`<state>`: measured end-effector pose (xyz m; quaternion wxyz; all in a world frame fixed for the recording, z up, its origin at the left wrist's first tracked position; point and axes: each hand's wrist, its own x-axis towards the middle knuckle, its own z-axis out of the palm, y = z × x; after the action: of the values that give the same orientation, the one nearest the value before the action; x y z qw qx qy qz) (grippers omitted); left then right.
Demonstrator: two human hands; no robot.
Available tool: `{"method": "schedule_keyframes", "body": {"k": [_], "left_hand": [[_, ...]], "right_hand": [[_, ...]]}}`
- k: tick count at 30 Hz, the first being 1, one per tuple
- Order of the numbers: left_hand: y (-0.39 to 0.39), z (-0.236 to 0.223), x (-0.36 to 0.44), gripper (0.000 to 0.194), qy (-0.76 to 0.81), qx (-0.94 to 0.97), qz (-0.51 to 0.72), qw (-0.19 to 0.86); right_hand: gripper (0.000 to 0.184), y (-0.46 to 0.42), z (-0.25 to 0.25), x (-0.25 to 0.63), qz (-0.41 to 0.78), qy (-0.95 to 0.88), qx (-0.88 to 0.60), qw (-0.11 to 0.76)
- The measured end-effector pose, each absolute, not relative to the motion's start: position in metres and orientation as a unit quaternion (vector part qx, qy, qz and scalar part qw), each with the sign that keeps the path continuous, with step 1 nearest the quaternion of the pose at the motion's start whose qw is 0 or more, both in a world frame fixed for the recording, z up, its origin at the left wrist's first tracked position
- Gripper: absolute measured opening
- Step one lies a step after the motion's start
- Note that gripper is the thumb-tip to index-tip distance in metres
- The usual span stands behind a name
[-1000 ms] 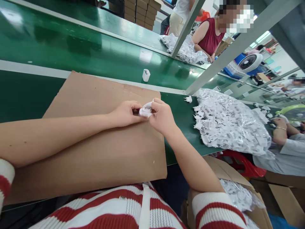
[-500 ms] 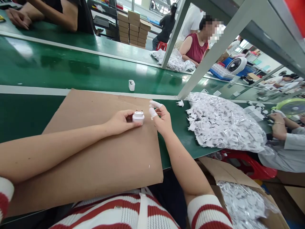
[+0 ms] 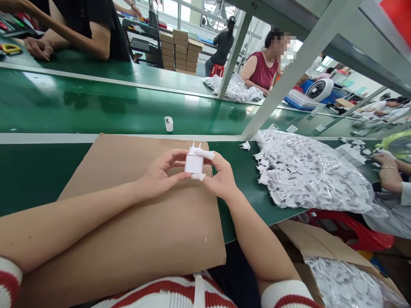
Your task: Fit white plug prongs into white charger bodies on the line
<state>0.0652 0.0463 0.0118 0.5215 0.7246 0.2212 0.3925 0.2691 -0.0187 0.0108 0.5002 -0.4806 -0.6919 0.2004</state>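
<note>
A white plug charger (image 3: 194,164) is held up between both hands, its two pins pointing away from me. My left hand (image 3: 163,171) grips its left side with thumb and fingers. From the right, my right hand (image 3: 221,173) pinches it, forefinger across the top near the pins and thumb under the lower edge. White finger covers wrap that thumb and forefinger. Below the hands lies a flat brown cardboard sheet (image 3: 144,231). Beyond it, a white charger housing (image 3: 168,124) with an open top stands on the green belt (image 3: 128,113).
A clear bag of white plug parts (image 3: 314,171) lies on the right, with a loose plug piece (image 3: 245,146) beside it. A slanted metal post (image 3: 289,72) rises behind. An open carton (image 3: 295,239) sits low at right. Co-workers sit across and to the right.
My right hand has moved left and closed on the charger. The charger has tilted so its broad face shows. The housing on the belt has shifted left in view.
</note>
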Motion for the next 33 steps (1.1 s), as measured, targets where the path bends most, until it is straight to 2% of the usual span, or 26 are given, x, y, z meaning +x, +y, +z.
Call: {"method": "schedule_keyframes", "body": {"k": [5,11,13,17,20,22,24,27,30,33], "left_hand": [[0.043,0.02,0.06,0.051,0.194,0.766,0.402,0.463],[0.039,0.021,0.054,0.046,0.237,0.781,0.417,0.4],[0.041,0.017,0.057,0.046,0.217,0.766,0.431,0.424],[0.048,0.016,0.067,0.05,0.228,0.684,0.38,0.579],[0.06,0.028,0.068,0.052,0.322,0.632,0.343,0.616],[0.077,0.036,0.061,0.053,0.365,0.625,0.373,0.581],[0.103,0.042,0.048,0.053,0.393,0.628,0.443,0.505],[0.155,0.043,0.019,0.055,0.471,0.626,0.52,0.34],[0.2,0.039,-0.014,0.056,0.576,0.609,0.492,0.233],[0.225,0.033,-0.036,0.054,0.623,0.602,0.454,0.209]], "right_hand": [[0.052,-0.028,0.019,0.263,0.181,-0.691,-0.48,0.51],[0.049,-0.033,0.019,0.259,0.118,-0.703,-0.469,0.521],[0.05,-0.029,0.013,0.259,0.108,-0.7,-0.468,0.529],[0.051,-0.016,0.001,0.258,0.109,-0.711,-0.478,0.504],[0.066,-0.003,-0.003,0.27,0.158,-0.712,-0.492,0.475],[0.071,0.008,-0.004,0.29,0.156,-0.667,-0.559,0.467],[0.065,0.021,-0.006,0.318,0.11,-0.598,-0.664,0.435],[0.062,0.038,-0.012,0.361,0.039,-0.532,-0.79,0.302],[0.057,0.047,-0.024,0.385,0.023,-0.486,-0.846,0.216],[0.051,0.047,-0.033,0.391,0.028,-0.484,-0.849,0.21]]}}
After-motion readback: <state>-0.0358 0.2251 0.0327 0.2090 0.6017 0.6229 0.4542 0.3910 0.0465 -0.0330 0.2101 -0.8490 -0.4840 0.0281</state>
